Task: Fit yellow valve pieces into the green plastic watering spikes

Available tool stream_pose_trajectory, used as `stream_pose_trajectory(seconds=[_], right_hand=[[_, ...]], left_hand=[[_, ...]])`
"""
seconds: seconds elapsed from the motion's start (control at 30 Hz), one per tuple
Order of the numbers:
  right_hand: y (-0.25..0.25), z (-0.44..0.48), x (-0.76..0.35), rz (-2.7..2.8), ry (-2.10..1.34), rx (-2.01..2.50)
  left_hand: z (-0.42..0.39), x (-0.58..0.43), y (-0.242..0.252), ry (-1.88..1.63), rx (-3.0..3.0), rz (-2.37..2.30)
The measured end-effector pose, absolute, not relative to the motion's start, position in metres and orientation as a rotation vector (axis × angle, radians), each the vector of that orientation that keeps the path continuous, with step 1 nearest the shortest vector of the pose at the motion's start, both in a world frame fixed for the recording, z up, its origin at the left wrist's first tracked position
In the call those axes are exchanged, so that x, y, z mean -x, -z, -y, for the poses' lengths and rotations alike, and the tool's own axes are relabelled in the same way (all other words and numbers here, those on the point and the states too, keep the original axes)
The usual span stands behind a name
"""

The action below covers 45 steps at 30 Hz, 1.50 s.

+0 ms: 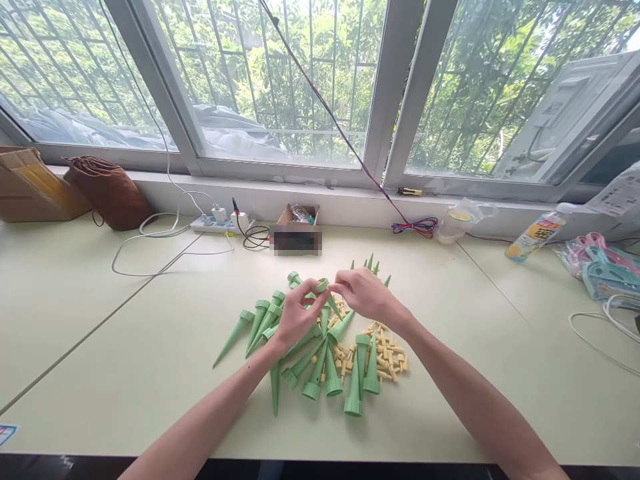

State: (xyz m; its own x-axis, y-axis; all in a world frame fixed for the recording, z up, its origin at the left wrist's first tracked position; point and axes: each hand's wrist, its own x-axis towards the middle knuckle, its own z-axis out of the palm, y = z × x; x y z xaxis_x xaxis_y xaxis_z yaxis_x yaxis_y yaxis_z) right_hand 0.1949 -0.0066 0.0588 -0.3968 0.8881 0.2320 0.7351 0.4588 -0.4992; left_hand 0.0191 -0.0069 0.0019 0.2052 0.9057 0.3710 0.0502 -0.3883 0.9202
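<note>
My left hand (297,313) is closed on a green plastic watering spike (323,286), its round ribbed collar between thumb and fingers. Right against that collar, my right hand (364,295) is pinched shut; whatever lies between its fingertips is too small to name. Beneath both hands spreads a pile of similar green spikes (353,402), pointing in different directions. Small pale-yellow plastic fittings (393,357) lie heaped among them, mostly to the right. Part of the pile is hidden behind my hands.
Along the window side of the table (100,347) stand a brown pouch (106,193), a power strip (215,225), a small box (295,241) and a clear plastic cup (457,223). Further right are a bottle (536,235) and pink and teal plastic items (607,270). White cables trail at both sides.
</note>
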Motion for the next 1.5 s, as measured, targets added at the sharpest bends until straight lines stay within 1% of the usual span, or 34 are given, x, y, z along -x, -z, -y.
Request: stream_pose_trajectory(seconds=[0.37, 0.8, 0.9, 1.1, 1.5], right_hand=[[-0.0582, 0.0072, -0.1943, 2.235, -0.446, 1.339], [-0.0545, 0.0058, -0.1915, 2.209, -0.419, 1.442], [-0.0549, 0.0053, -0.1923, 2.170, -0.434, 1.420], [-0.0561, 0.0041, -0.1954, 2.113, -0.572, 1.250], [-0.0562, 0.0047, -0.1959, 2.129, -0.528, 1.201]], left_hand=[[0.0054, -0.0191, 0.0026, -1.287, -1.676, -0.944], [0.0072, -0.0188, 0.0073, -1.282, -1.816, -0.939], [0.0066, -0.0195, 0.0067, -1.305, -1.786, -0.958], [0.0056, -0.0196, 0.0030, -1.321, -1.711, -0.955], [0.0052, -0.0182, 0.0023, -1.342, -1.706, -0.980]])
